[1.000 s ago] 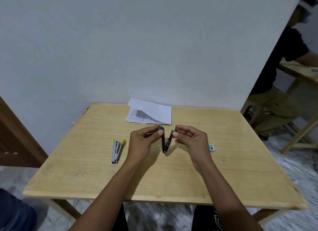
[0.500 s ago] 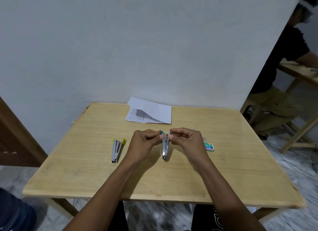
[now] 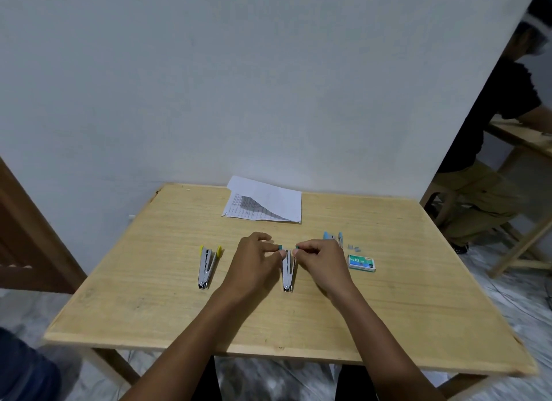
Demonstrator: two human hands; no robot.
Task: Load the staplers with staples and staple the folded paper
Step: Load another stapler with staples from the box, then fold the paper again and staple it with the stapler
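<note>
A pale wall (image 3: 268,87) backs a wooden table (image 3: 149,296) at which a person works bare-handed. Three staplers are on the tabletop. The green stapler (image 3: 287,270), at centre, is spread in a narrow V with its hinge toward the camera and its two green-tipped ends pointing to the wall. It appears to rest on the wood. The left hand (image 3: 254,262) pinches the left tip between thumb and fingers, and the right hand (image 3: 321,260) pinches the right tip the same way, so both hands grip this one tool.

The yellow stapler (image 3: 206,266) lies to the left, also spread in a V and well apart from the hands. The blue stapler (image 3: 332,237) lies just beyond the right hand and is partly hidden by it.

One box (image 3: 361,263) of staples, green and white, sits to the right of the right hand. A few loose staples (image 3: 354,247) lie between the box and the blue stapler, too small to count.

One folded paper (image 3: 268,203), with printed text showing on the part left uncovered by the fold, lies at the far edge near the wall.

A brown door (image 3: 27,236) stands at left. At right, a second person (image 3: 490,162) sits at a second table (image 3: 525,138).
</note>
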